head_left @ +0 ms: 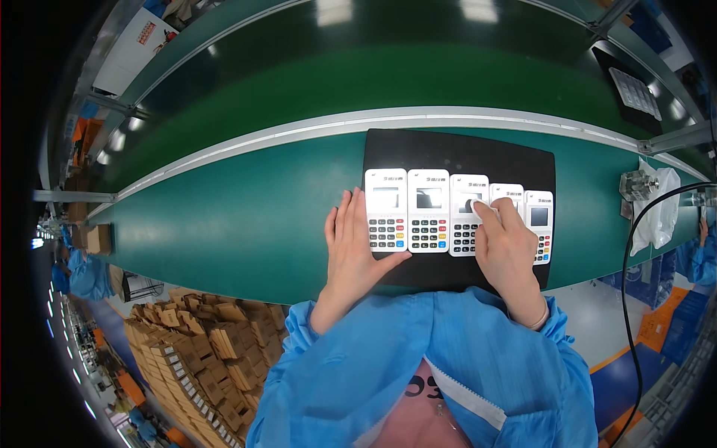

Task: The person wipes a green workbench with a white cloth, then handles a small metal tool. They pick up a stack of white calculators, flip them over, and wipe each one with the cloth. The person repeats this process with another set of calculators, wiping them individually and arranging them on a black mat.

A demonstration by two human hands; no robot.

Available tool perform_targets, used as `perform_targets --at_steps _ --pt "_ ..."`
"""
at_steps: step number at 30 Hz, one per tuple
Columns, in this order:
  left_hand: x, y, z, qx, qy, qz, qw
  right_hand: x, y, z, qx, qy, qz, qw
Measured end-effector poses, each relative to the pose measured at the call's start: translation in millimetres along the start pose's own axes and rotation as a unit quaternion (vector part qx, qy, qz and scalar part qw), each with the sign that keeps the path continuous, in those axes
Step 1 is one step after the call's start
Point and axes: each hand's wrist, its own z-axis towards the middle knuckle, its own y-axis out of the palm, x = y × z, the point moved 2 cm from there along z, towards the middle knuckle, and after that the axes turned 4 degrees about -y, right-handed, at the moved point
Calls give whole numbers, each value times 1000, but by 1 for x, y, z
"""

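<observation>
Several white card payment terminals stand side by side on a black mat [463, 149], screens and keypads facing up. My left hand [351, 246] lies with straight fingers along the left edge of the leftmost terminal [386, 210], its thumb spread at the lower edge. Over the middle terminal [469, 187], my right hand [509, 243] is bent, its fingertips at the screen. A small dark and pale spot shows at those fingertips; what it is I cannot make out. That hand partly covers the fourth terminal [508, 191]. Between the left hand and the middle terminal is another terminal [428, 210].
The mat lies on a green bench [224, 216], with a pale rail [314, 128] behind it. To the right are a clear plastic bag [661, 201] and a black cable [626, 299]. Stacked brown cartons [202, 351] stand below the bench at left.
</observation>
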Motion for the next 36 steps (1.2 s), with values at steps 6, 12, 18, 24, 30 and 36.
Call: perform_targets --at_steps 6,12,18,24,30,36 --pt "1 1 0 2 -4 3 1000 50 -29 -3 30 79 149 985" --pt "0 0 -1 4 -3 15 1000 127 -52 -58 110 189 -114 969" --pt "-2 1 0 5 -2 13 1000 79 -35 -47 104 76 104 986" --pt "-2 1 -1 4 0 12 1000 9 -3 -3 15 -26 30 999" --pt "-1 1 -1 -1 1 8 1000 -6 -3 -2 9 -9 -8 1000" --pt "-1 3 2 -2 1 28 1000 -5 1 -3 -12 9 1 1000"
